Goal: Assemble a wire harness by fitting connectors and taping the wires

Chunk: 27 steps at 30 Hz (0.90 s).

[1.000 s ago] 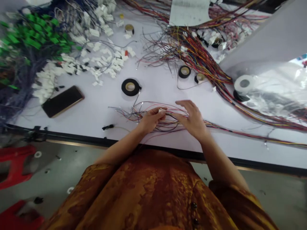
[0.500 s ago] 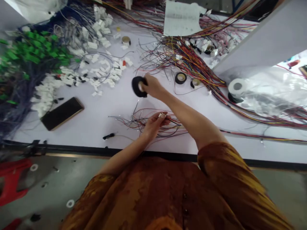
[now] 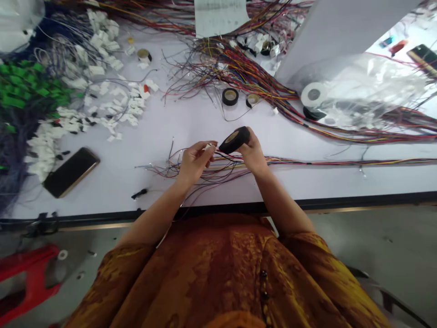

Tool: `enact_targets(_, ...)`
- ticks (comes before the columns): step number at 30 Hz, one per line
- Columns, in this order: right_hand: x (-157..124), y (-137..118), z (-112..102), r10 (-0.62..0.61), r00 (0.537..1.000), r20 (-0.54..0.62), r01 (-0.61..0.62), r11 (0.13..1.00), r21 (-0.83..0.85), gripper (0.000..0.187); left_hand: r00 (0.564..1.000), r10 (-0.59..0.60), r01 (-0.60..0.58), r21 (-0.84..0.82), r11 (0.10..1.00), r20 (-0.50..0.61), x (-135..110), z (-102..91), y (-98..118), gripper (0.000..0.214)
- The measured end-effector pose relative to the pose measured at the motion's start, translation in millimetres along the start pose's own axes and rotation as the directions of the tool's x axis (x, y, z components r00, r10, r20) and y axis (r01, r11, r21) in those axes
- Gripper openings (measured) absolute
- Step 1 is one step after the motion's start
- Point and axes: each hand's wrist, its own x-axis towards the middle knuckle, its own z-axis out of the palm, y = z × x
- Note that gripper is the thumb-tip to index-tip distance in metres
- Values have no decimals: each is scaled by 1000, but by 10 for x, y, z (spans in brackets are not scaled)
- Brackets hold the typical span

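Note:
My left hand (image 3: 196, 160) pinches a small white connector (image 3: 209, 146) with thin wires running from it. Close by on the right, my right hand (image 3: 253, 152) grips a roll of black tape (image 3: 235, 140), tilted, its edge near the wires beside the left fingertips. Whether tape is stuck to the wires I cannot tell. Below both hands a bundle of loose wires (image 3: 218, 173) in red, black and yellow lies on the white table, its cut ends spread to the left and its length trailing off right.
White connectors (image 3: 112, 105) and green connectors (image 3: 30, 86) are heaped at the left, beside a phone (image 3: 71, 172). A black tape roll (image 3: 230, 96) and a thick wire harness (image 3: 252, 82) lie behind my hands. A clear plastic bag (image 3: 362, 91) is at the right.
My right hand has brought the tape roll from the upper left down to the right of my left hand. The left hand still holds the connector. The camera view has shifted.

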Motion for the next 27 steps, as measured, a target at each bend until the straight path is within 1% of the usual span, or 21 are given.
enact_targets(3,-136,-113,31,-120,993,-21,117,988,-105,20,1000,-30,30,39,999,9,4,-2,69,23)
enact_targets(5,-320,-121,72,-269,962,-53,250,940,-230,23,999,-43,43,25,999,-4,24,-4,107,22)
enact_targets(6,-427,-102,99,-356,934,-33,330,894,-302,26,999,-53,54,16,998,-4,38,-10,122,22)
enact_targets(8,-637,-38,150,-481,870,105,475,766,-433,27,997,-77,77,9,997,15,66,-31,148,23)
enact_targets(10,-793,15,173,-500,812,302,582,648,-491,20,994,-101,101,23,995,39,69,-54,178,25)
enact_targets(11,-836,23,168,-489,791,369,612,618,-493,17,992,-112,111,34,993,49,54,-59,197,27)
enact_targets(12,-850,14,151,-479,787,389,617,618,-487,16,991,-117,114,47,992,58,26,-57,219,30)
enact_targets(13,-835,-13,127,-471,807,357,591,648,-480,16,992,-108,104,65,992,61,-15,-47,242,32)
enact_targets(15,-717,-103,74,-404,894,193,447,779,-440,18,999,-11,4,145,989,47,-127,-8,283,34)
enact_targets(16,-621,-156,54,-314,942,120,335,853,-401,22,995,80,-90,219,972,53,-190,16,295,32)
enact_targets(17,-508,-206,41,-193,978,84,210,911,-356,27,980,183,-197,305,932,76,-251,38,299,29)
enact_targets(18,-386,-248,34,-58,992,111,91,943,-319,32,952,280,-305,385,871,120,-305,54,293,26)
enact_targets(19,-265,-279,30,71,984,160,-20,954,-298,36,918,357,-397,444,803,174,-350,64,277,23)
enact_targets(20,-156,-297,25,186,961,203,-124,950,-286,38,888,401,-458,478,749,224,-382,65,252,21)
enact_targets(21,-70,-302,13,277,937,212,-217,938,-270,36,875,416,-483,488,727,247,-402,61,220,20)
enact_targets(22,-19,-295,-8,335,924,185,-289,928,-237,33,881,413,-473,477,741,232,-408,52,185,19)
enact_targets(23,-11,-278,-36,357,925,129,-331,924,-190,31,901,393,-433,451,781,186,-402,42,149,20)
enact_targets(24,-52,-252,-70,337,940,56,-327,934,-144,32,925,362,-377,412,829,117,-385,33,117,20)
enact_targets(25,-141,-220,-103,272,962,-14,-271,955,-123,36,946,322,-316,365,876,45,-358,27,90,21)
enact_targets(26,-273,-182,-129,172,983,-71,-180,974,-134,40,959,282,-263,313,913,-16,-323,26,71,22)
enact_targets(27,-437,-142,-143,38,995,-88,-54,980,-190,46,968,242,-218,269,938,-60,-282,29,60,24)
